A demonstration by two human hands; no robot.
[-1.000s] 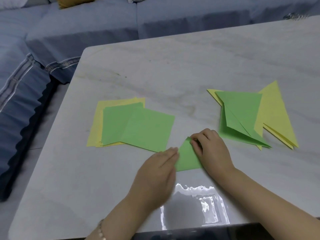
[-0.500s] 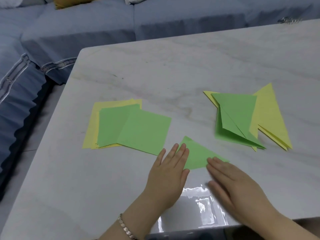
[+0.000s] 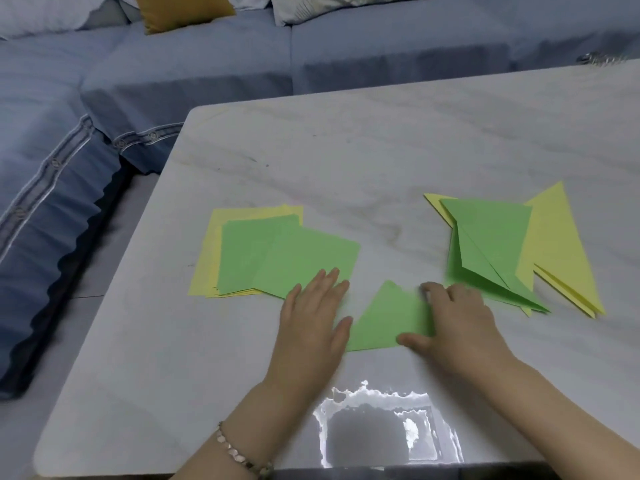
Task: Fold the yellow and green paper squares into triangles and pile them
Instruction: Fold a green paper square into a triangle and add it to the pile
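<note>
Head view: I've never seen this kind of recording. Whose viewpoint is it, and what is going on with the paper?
No machine: a camera worn on a person's head looks down at bare hands on a pale table. Left lies a stack of unfolded yellow and green squares; right, a pile of folded triangles. Between them lies a green triangle. The left hand lies flat at its left edge; the right hand covers its right corner with bent fingers, and whether they pinch it is hidden.

Soft dim indoor light, bright window glare on glossy table (image 3: 381,140) near edge, wide-angle bowing.
</note>
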